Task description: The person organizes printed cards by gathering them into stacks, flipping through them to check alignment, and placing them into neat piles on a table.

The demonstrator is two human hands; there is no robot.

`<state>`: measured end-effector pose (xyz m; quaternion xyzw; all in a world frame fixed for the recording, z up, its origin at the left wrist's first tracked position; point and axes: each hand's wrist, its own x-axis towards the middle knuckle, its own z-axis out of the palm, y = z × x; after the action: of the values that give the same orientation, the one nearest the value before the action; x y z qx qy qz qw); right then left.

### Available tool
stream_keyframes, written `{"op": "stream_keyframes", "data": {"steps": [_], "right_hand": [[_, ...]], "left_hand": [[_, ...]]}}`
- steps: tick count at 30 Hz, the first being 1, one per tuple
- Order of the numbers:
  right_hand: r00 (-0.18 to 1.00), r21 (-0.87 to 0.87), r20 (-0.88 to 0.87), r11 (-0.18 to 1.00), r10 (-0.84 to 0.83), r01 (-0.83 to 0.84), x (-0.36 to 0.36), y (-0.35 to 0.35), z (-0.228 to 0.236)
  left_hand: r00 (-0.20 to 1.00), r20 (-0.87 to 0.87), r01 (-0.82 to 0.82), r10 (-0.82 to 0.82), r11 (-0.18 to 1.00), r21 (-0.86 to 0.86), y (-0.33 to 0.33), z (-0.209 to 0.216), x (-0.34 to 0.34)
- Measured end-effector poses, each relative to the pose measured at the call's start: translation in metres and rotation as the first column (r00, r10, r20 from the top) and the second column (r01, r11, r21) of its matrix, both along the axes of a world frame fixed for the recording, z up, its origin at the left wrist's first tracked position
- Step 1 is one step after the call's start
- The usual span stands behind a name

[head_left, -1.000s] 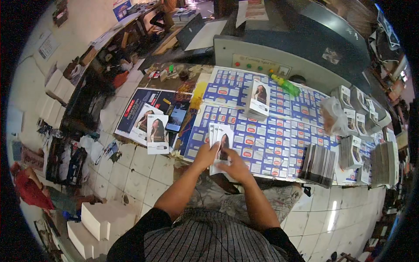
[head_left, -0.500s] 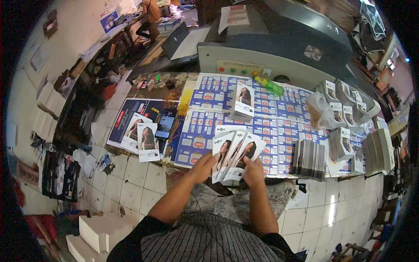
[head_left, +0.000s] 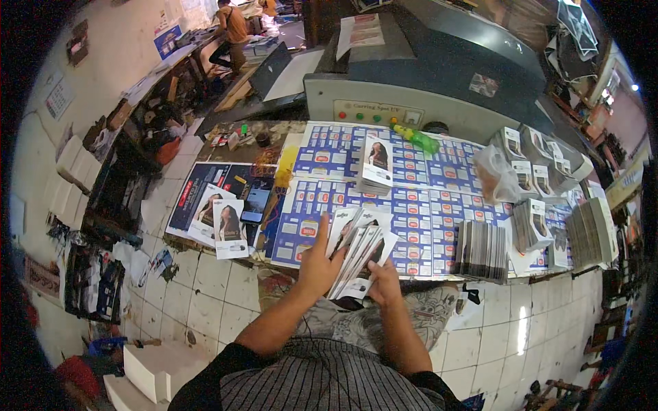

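A fanned bunch of white printed cards (head_left: 358, 250), each with a long-haired figure on it, is between my two hands over the table's near edge. My left hand (head_left: 315, 267) holds the bunch's left side, its thumb against the cards and its forefinger stretched upward. My right hand (head_left: 386, 284) grips the lower right corner with the thumb on top. Several card edges stand apart in the middle of the fan. Just beyond lies a neat stack of the same cards (head_left: 376, 163). Two loose piles of cards (head_left: 230, 229) lie to the left.
Blue-and-white printed sheets (head_left: 301, 212) cover the table. A phone (head_left: 256, 204) lies left, a green bottle (head_left: 421, 141) far back. On the right stand a row of packed cards (head_left: 481, 250), bundles (head_left: 533, 226) and a plastic bag (head_left: 495, 172). Behind rises a large machine (head_left: 322, 96).
The cards have shifted from a wide fan into a tilted bunch with many edges showing. My left forefinger has lifted away, and my right hand has moved slightly left and down.
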<state>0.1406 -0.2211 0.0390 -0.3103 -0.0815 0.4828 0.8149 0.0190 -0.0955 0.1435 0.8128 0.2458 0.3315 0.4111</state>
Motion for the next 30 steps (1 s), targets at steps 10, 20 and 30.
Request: {"op": "stream_keyframes", "data": {"steps": [10, 20, 30], "right_hand": [[0.997, 0.007, -0.053, 0.998, -0.064, 0.064, -0.002, 0.001, 0.005], [0.997, 0.119, -0.065, 0.991, -0.05, 0.058, -0.003, 0.001, 0.013], [0.999, 0.146, 0.014, 0.989, -0.029, 0.027, -0.002, 0.001, 0.013]], "left_hand": [[0.972, 0.204, 0.162, -0.12, 0.966, -0.203, 0.017, -0.019, 0.005], [0.991, 0.03, 0.127, -0.13, 0.859, -0.496, 0.009, 0.006, -0.003], [0.919, 0.256, 0.39, -0.299, 0.772, -0.501, 0.013, 0.001, 0.001]]}}
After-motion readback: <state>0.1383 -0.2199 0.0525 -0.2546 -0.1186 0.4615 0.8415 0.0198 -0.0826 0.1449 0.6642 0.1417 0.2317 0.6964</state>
